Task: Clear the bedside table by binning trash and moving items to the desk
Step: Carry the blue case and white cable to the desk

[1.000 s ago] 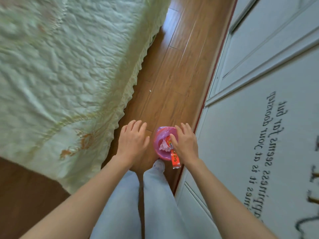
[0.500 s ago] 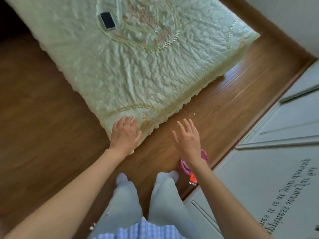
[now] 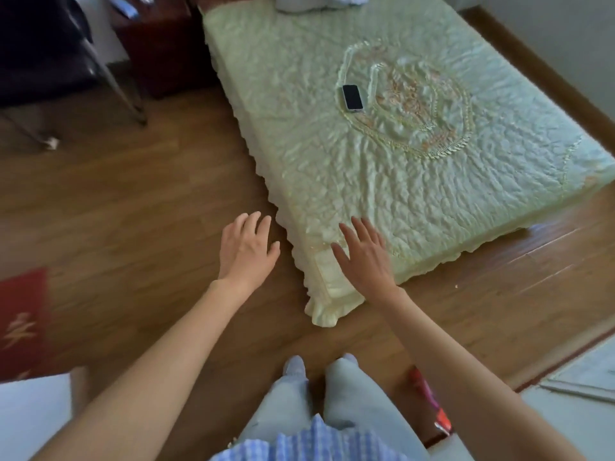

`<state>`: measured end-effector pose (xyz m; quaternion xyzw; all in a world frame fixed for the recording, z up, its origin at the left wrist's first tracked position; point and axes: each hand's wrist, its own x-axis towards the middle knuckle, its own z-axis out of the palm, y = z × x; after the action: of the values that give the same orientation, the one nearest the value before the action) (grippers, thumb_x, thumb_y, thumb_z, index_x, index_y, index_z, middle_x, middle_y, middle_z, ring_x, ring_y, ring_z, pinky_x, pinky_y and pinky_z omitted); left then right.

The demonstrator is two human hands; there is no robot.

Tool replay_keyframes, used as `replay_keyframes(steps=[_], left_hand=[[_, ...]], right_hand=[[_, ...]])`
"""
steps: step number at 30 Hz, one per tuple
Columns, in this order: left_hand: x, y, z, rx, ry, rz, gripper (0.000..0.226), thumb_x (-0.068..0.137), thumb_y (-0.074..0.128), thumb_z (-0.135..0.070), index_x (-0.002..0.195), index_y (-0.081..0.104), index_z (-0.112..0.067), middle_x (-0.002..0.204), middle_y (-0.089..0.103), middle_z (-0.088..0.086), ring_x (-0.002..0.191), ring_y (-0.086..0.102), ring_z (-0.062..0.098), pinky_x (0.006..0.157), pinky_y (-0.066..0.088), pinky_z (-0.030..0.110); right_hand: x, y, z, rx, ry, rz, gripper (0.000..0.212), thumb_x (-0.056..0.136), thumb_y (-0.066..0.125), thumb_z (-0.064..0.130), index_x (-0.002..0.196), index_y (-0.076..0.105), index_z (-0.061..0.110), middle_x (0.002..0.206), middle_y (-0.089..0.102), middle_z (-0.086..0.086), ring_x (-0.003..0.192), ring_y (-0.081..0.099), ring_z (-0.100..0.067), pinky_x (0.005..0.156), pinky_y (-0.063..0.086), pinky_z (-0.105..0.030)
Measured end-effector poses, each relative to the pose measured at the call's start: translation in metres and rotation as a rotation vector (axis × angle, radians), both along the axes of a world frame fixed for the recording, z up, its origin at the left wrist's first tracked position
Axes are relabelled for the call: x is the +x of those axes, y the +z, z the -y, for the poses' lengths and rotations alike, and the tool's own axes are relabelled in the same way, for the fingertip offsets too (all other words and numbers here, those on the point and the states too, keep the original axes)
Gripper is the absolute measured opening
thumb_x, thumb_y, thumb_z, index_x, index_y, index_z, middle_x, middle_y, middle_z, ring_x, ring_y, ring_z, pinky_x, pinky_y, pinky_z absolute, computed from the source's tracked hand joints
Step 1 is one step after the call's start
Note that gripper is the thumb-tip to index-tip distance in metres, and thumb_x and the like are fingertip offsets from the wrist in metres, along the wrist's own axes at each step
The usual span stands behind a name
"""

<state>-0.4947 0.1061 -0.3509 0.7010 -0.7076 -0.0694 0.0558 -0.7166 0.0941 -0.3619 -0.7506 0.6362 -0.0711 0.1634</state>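
Since the earlier frame both hands have left the bin — left hand (image 3: 248, 249) and right hand (image 3: 364, 257) spread empty mid-frame — so head for the bedside table (image 3: 159, 44), upper left, scanning for remaining items.

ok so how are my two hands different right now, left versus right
The left hand hangs over bare wooden floor; the right hand is over the bed cover corner. The left's fingers sit closer together; the right's are spread wider. Both are open, palms down, holding nothing.
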Motion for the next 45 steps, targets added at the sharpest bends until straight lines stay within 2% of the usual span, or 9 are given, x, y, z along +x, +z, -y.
replay_keyframes(steps=[5,13,20,33,45], left_hand=[[0.059,0.011,-0.002,-0.038,0.143,0.024,0.052,0.091,0.051,-0.036,0.134,0.046,-0.008,0.140,0.047,0.012,0.132,0.038,0.030,0.106,0.033,0.045],[0.137,0.021,0.022,-0.035,0.353,0.066,0.051,0.090,0.053,-0.035,0.132,0.048,-0.007,0.135,0.050,0.013,0.125,0.044,0.031,0.100,0.038,0.046],[0.182,0.047,0.112,-0.084,0.424,0.098,0.052,0.093,0.047,-0.038,0.136,0.043,-0.010,0.140,0.045,0.010,0.131,0.037,0.028,0.107,0.031,0.044],[0.256,0.069,0.271,-0.109,0.495,0.100,0.051,0.093,0.046,-0.039,0.136,0.044,-0.012,0.139,0.047,0.010,0.130,0.039,0.027,0.105,0.034,0.043],[0.384,0.058,0.446,-0.115,0.419,0.102,0.051,0.092,0.049,-0.039,0.135,0.046,-0.012,0.137,0.050,0.009,0.128,0.043,0.026,0.104,0.036,0.042]], right_hand=[[0.052,0.006,0.037,-0.005,0.153,-0.029,0.054,0.099,0.031,0.047,0.147,0.029,0.021,0.158,0.019,-0.006,0.147,0.006,-0.021,0.119,0.009,-0.041],[0.134,0.008,0.117,-0.049,0.341,0.012,0.054,0.098,0.036,0.044,0.145,0.034,0.018,0.155,0.026,-0.010,0.146,0.012,-0.024,0.117,0.015,-0.042],[0.197,0.028,0.230,-0.127,0.435,0.064,0.052,0.098,0.037,0.044,0.143,0.037,0.017,0.154,0.029,-0.011,0.145,0.014,-0.026,0.116,0.016,-0.043],[0.275,0.056,0.401,-0.215,0.514,0.081,0.052,0.098,0.038,0.042,0.143,0.038,0.015,0.152,0.031,-0.012,0.145,0.017,-0.027,0.116,0.018,-0.043],[0.407,0.049,0.568,-0.212,0.470,0.079,0.052,0.098,0.039,0.041,0.142,0.039,0.014,0.153,0.030,-0.013,0.145,0.016,-0.028,0.117,0.017,-0.043]])
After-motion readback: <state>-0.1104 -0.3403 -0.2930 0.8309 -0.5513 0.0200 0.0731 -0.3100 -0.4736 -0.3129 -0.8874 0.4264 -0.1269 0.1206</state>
